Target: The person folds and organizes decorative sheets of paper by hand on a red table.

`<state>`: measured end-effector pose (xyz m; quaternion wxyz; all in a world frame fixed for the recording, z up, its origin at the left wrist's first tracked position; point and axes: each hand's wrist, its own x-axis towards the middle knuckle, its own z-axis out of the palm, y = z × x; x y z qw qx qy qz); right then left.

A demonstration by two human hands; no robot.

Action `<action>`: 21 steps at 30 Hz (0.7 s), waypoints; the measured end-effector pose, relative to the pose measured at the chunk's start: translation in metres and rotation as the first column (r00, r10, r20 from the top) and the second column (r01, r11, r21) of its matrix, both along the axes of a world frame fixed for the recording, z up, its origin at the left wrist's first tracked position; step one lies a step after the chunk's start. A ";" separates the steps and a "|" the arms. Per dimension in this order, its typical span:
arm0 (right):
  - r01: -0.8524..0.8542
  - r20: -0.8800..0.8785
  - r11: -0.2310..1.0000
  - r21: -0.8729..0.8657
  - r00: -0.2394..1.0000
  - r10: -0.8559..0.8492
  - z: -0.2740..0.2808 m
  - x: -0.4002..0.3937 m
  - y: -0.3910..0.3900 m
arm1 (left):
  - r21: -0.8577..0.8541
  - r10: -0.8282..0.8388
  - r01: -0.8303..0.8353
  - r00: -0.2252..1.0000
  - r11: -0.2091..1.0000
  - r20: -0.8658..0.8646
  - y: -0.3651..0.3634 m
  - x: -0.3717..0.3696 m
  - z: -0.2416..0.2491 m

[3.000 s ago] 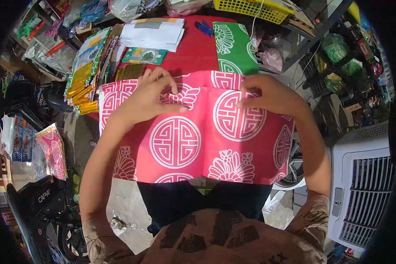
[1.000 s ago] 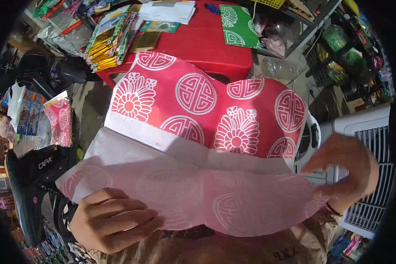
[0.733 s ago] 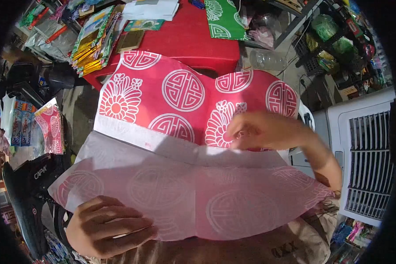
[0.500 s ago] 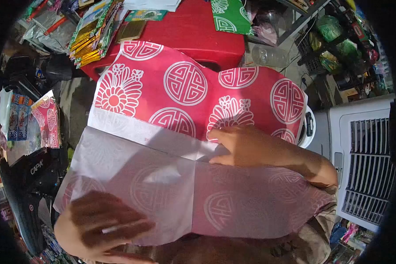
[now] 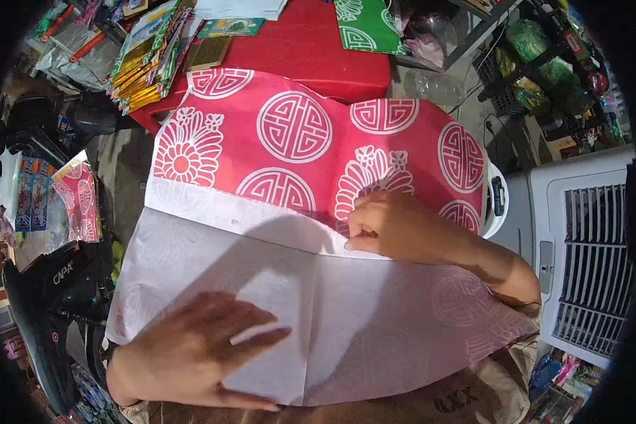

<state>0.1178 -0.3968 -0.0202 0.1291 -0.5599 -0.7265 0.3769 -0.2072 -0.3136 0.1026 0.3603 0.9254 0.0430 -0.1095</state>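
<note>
A large pink-red sheet of patterned paper (image 5: pixel 244 141) with white round emblems and flower motifs lies spread over my lap. Its near part is turned to show the pale underside (image 5: pixel 261 265), with the print faint through it and creases across it. My right hand (image 5: pixel 389 225) is closed, pinching the sheet by the edge between the printed side and the pale part, just right of the middle crease. Over the lower left of the pale side, my left hand (image 5: pixel 201 350) has its fingers spread and grips nothing.
Beyond the sheet, a red plastic surface (image 5: pixel 311 56) bears a stack of colourful packets (image 5: pixel 145 60) and a green patterned piece (image 5: pixel 367 27). A grey-white vented appliance (image 5: pixel 586 247) stands at the right. On the left are a black motorbike (image 5: pixel 46 304) and a pink patterned packet (image 5: pixel 78 198).
My left hand has moved right and slightly up over the pale side. My right hand's fingers have drawn together onto the edge. The sheet's near edge has shifted.
</note>
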 end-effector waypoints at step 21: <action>0.313 -0.115 0.949 -0.040 0.942 -0.316 0.105 0.108 -0.012 | 0.395 -0.110 0.005 0.964 0.919 0.243 0.070 0.067 0.027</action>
